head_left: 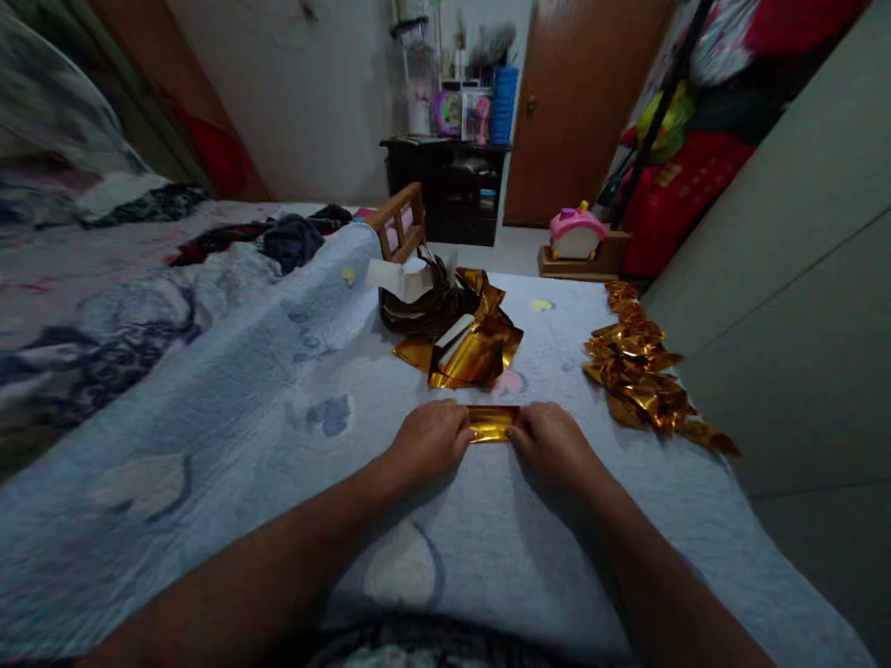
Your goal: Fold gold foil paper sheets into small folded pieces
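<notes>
A small folded strip of gold foil paper (491, 424) lies flat on the light blue quilt (292, 436) in front of me. My left hand (430, 440) presses on its left end with curled fingers. My right hand (549, 440) grips its right end the same way. Just beyond lies a loose stack of gold foil sheets (468, 351), with a dark pile of more sheets (424, 301) behind it. To the right, along the bed's edge, runs a row of several folded gold foil pieces (644, 371).
Crumpled dark clothes (292, 237) lie on the bed at the left. A wooden chair back (402, 221) stands past the bed's far edge. A grey wardrobe wall (786, 278) rises on the right. A dark shelf (449, 190), a pink toy (576, 232) and a door stand behind.
</notes>
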A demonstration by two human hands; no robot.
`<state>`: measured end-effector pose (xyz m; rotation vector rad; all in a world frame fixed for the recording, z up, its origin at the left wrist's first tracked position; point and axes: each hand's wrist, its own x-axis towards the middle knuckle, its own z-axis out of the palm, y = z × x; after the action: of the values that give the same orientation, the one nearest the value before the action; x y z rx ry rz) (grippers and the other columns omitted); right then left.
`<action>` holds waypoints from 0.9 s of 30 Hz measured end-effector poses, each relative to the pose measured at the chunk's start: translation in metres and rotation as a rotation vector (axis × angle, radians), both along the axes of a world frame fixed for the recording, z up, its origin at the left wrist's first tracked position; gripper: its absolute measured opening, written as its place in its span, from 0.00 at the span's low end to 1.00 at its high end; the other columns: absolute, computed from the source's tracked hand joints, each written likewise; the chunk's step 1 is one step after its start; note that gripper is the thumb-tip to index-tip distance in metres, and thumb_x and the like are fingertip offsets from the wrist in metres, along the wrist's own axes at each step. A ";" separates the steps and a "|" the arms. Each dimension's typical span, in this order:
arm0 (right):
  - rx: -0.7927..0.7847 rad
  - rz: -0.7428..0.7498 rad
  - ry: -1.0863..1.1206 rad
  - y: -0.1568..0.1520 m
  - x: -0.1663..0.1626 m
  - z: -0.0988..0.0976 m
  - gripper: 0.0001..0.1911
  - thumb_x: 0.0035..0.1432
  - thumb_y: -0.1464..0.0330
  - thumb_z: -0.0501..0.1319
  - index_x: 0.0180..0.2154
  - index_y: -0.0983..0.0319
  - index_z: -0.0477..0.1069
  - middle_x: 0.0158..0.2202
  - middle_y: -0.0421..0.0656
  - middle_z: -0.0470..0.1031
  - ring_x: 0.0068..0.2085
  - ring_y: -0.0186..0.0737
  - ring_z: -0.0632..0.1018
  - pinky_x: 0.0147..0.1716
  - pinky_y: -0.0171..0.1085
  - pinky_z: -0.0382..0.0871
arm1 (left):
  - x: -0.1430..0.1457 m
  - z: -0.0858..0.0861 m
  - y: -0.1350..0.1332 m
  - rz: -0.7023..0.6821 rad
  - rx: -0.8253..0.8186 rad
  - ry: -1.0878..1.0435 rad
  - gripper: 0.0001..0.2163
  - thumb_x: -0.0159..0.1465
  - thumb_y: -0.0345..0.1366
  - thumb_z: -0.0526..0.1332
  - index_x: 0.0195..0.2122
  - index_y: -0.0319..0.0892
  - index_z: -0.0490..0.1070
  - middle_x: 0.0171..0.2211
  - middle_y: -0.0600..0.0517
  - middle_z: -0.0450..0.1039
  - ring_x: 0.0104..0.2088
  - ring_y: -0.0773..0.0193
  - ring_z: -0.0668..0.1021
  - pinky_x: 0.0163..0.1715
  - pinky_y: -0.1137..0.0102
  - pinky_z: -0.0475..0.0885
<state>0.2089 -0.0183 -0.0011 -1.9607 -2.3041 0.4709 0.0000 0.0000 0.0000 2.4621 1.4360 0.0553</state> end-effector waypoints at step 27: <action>0.038 -0.042 -0.048 -0.002 -0.003 0.003 0.09 0.65 0.66 0.61 0.34 0.63 0.76 0.37 0.49 0.80 0.40 0.47 0.76 0.36 0.40 0.56 | 0.008 -0.009 -0.009 -0.065 0.257 -0.008 0.05 0.68 0.34 0.59 0.43 0.42 0.72 0.38 0.48 0.75 0.39 0.54 0.75 0.39 0.61 0.68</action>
<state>0.2061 -0.0207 0.0024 -2.0202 -2.2776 0.3779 0.0076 -0.0086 -0.0092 2.7067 1.4226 0.2504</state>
